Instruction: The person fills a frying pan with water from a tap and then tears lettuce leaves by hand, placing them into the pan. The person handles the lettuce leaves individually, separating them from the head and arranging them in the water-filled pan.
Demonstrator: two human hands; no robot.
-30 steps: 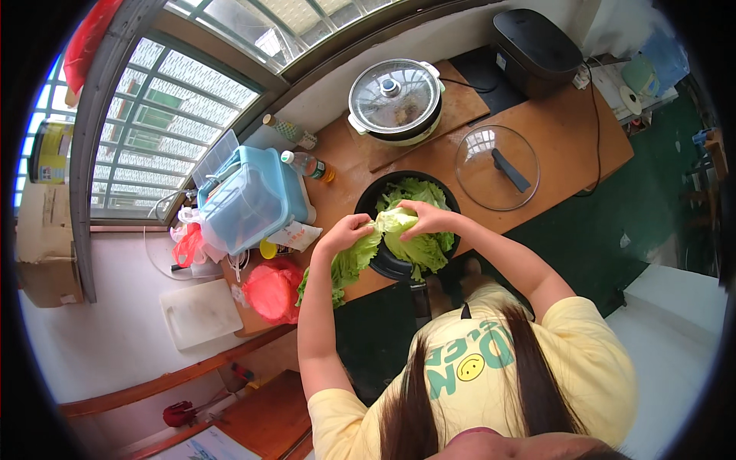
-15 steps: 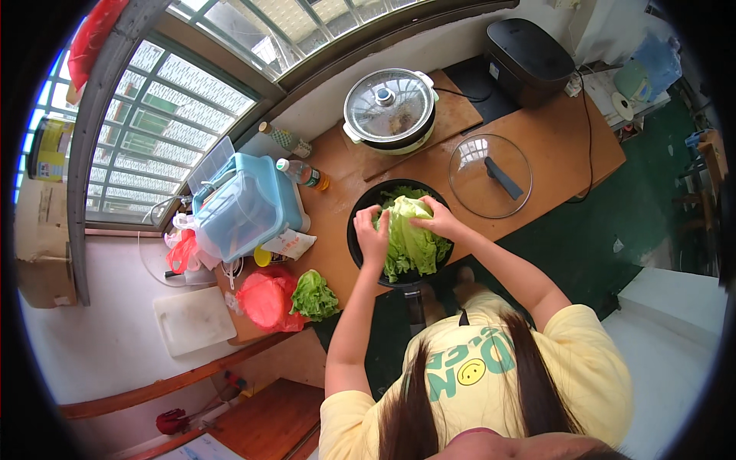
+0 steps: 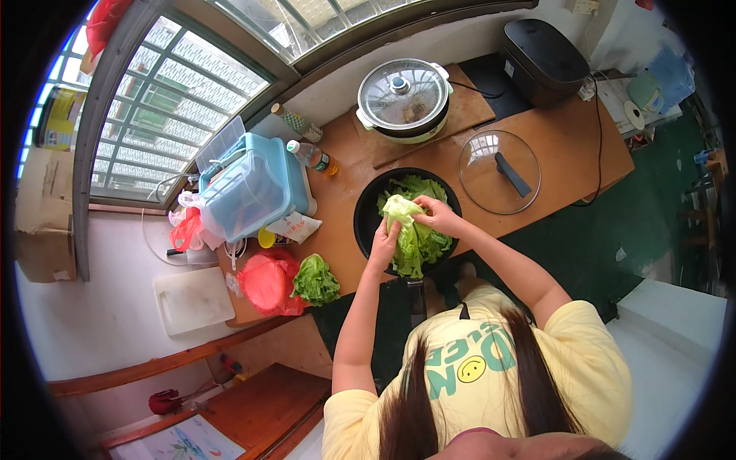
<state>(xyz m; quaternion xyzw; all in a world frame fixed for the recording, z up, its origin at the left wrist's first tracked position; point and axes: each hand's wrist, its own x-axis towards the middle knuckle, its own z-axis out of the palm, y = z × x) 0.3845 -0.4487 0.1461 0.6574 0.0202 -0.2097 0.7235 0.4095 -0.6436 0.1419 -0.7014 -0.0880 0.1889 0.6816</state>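
Note:
Both hands are closed on a pale green lettuce over a black frying pan. My left hand grips its left side near the pan's rim, with the thumb and fingers against the leaves. From the right, my right hand pinches the leaves near the top. Loose lettuce leaves lie in the pan beneath and around it. The pan's handle points toward my body. Farther left, another bunch of lettuce lies on the table edge beside a red plastic bag.
A glass lid lies right of the pan. Behind stands a lidded electric pot on a wooden board, with a black appliance beyond. A bottle, a blue bin and a white cutting board are on the left.
My left hand has moved from the lettuce's far left side down toward its near side and closed on it. My right hand keeps hold. The whole view has shifted slightly.

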